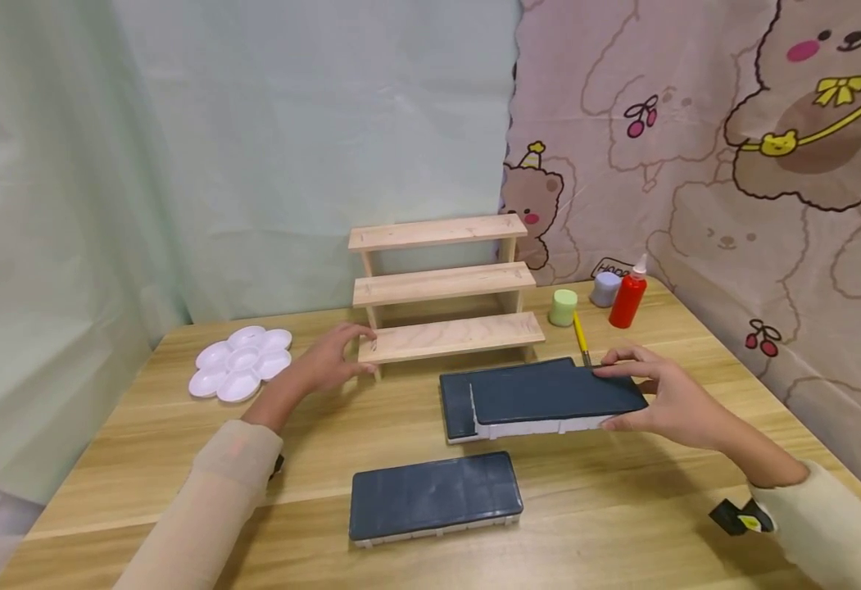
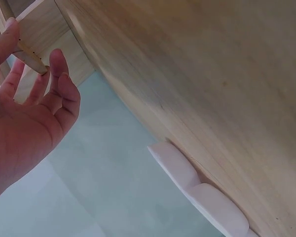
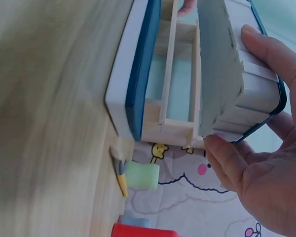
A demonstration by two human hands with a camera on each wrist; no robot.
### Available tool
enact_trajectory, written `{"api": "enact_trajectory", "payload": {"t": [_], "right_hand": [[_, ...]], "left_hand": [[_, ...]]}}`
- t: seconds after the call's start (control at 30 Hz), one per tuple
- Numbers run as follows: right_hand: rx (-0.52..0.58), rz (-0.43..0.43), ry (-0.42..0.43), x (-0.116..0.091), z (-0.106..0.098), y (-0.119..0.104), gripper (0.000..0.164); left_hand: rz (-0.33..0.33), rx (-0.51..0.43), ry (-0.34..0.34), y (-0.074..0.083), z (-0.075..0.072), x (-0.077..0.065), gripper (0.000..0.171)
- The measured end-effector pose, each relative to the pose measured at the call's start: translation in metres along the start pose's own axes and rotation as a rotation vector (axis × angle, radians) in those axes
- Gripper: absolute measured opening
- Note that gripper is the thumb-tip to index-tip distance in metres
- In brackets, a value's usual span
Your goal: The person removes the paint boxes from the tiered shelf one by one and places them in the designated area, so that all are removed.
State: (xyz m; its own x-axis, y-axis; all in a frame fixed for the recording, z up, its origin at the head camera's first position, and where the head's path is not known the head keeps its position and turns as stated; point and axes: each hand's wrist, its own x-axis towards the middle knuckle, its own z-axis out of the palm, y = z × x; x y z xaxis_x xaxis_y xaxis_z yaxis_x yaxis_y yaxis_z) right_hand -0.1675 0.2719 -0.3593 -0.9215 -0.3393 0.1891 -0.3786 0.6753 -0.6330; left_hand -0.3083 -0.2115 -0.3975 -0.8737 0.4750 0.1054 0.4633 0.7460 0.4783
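My right hand (image 1: 666, 401) grips the right end of a flat white box with a dark blue lid (image 1: 551, 395). Its thumb and fingers lie on opposite sides in the right wrist view, and the box is raised off the table. Below and partly behind it lies a second such box (image 1: 458, 406), overlapped in the head view. A third dark-lidded box (image 1: 433, 496) rests nearer the front. At the left end of the lowest step, my left hand (image 1: 330, 358) pinches the board of a three-step wooden shelf (image 1: 452, 336), thumb and fingers on either side.
A white flower-shaped palette (image 1: 242, 360) lies on the left of the wooden table (image 1: 142, 459). Toward the back right stand a green jar (image 1: 564, 308), a bluish jar (image 1: 605, 289) and a red bottle (image 1: 627, 299). A yellow-handled brush (image 1: 581, 334) lies beside them. Curtains hang behind.
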Motion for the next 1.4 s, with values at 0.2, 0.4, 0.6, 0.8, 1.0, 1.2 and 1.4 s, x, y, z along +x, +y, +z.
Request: {"api": "enact_trajectory", "payload": {"t": [0.2, 0.4, 0.6, 0.8, 1.0, 1.2, 1.4], "right_hand": [[-0.017, 0.028, 0.045, -0.013, 0.001, 0.012, 0.059], [0.008, 0.028, 0.053, -0.026, 0.003, 0.024, 0.054], [0.055, -0.053, 0.050, -0.042, 0.005, 0.033, 0.052], [0.093, -0.080, 0.032, -0.056, 0.004, 0.043, 0.050], [0.117, -0.114, 0.027, -0.060, -0.002, 0.051, 0.049], [0.102, -0.091, -0.028, -0.059, -0.003, 0.056, 0.051], [0.076, -0.100, -0.057, -0.054, 0.001, 0.056, 0.054]], "left_hand": [[0.008, -0.003, -0.005, 0.001, 0.000, 0.001, 0.051], [0.013, 0.009, -0.008, 0.001, 0.001, 0.002, 0.050], [0.002, 0.002, -0.010, 0.003, 0.000, 0.002, 0.051], [-0.006, -0.013, -0.018, 0.006, -0.002, 0.000, 0.053], [-0.013, -0.007, -0.017, 0.005, -0.002, -0.001, 0.053], [-0.014, -0.005, -0.015, 0.004, -0.001, -0.002, 0.052], [-0.011, -0.005, -0.011, 0.003, 0.000, -0.003, 0.052]]}}
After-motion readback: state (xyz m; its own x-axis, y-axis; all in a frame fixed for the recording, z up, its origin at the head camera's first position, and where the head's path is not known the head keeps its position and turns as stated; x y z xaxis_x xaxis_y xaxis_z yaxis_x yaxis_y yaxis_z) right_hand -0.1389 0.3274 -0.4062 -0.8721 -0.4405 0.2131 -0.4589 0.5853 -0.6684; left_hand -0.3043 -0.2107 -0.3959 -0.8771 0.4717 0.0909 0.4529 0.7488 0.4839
